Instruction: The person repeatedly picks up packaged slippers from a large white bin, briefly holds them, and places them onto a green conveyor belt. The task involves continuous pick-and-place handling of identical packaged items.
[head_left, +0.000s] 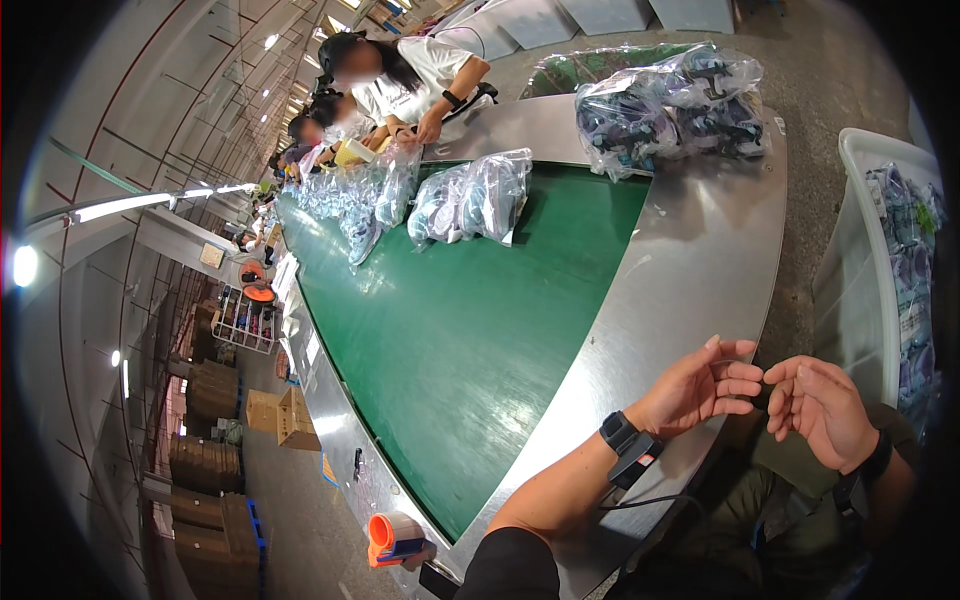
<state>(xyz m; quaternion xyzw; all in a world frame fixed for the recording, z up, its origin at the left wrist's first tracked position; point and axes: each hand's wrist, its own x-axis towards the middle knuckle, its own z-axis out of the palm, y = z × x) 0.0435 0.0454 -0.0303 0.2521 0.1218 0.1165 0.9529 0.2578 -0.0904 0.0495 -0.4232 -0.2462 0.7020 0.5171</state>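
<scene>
My left hand (700, 388) is held over the metal edge of the work table, palm turned inward and fingers loosely bent apart. Just beyond that edge, above my lap, is my right hand (822, 412), its fingers half curled. The fingertips of both hands come close together, and nothing shows in either. On the far metal end of the table, away from my hands, lies a pile of clear plastic bags (668, 115) with dark, teal and purple items inside. Another clear bag (470, 200) of grey-teal items rests on the green conveyor belt (450, 340).
A white bin (868, 270) holding bagged items stands close on my right. An orange tape dispenser (395, 538) sits at the table's near left corner. Co-workers (420, 85) handle bags along the far side. Stacked cardboard (205, 465) stands at the left.
</scene>
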